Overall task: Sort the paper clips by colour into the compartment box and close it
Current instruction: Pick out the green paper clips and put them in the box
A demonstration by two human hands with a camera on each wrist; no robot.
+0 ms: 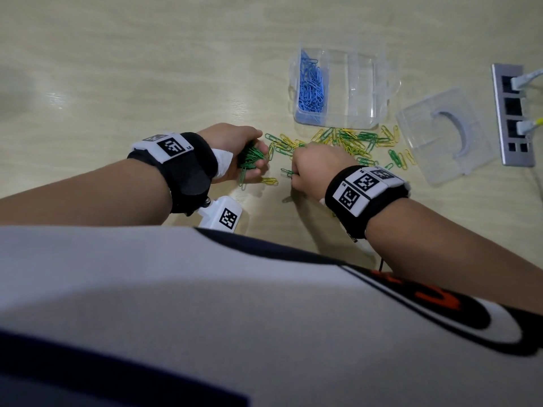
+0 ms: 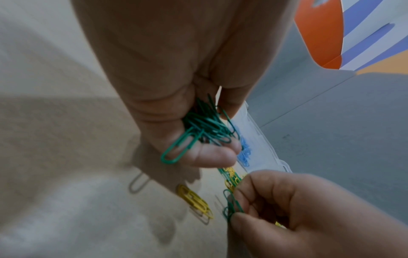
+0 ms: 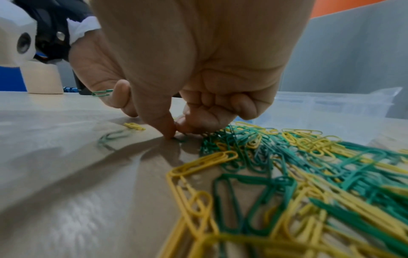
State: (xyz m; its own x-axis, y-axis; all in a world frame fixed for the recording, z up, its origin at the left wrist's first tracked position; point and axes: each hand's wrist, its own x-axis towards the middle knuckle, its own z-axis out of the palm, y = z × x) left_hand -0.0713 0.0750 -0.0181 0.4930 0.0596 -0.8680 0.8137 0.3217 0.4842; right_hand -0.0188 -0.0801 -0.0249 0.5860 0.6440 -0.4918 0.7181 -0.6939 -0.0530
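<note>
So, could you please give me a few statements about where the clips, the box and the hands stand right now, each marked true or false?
1. The left hand holds a bunch of green paper clips. True.
2. The blue paper clips lie in the compartment box. True.
3. The lid is closed on the box. False: it lies on the table, to the right of the box.
4. The yellow clips are already sorted into a compartment. False: they lie mixed with green ones in the loose pile on the table.
5. The right hand pinches a green clip in its fingers. True.
</note>
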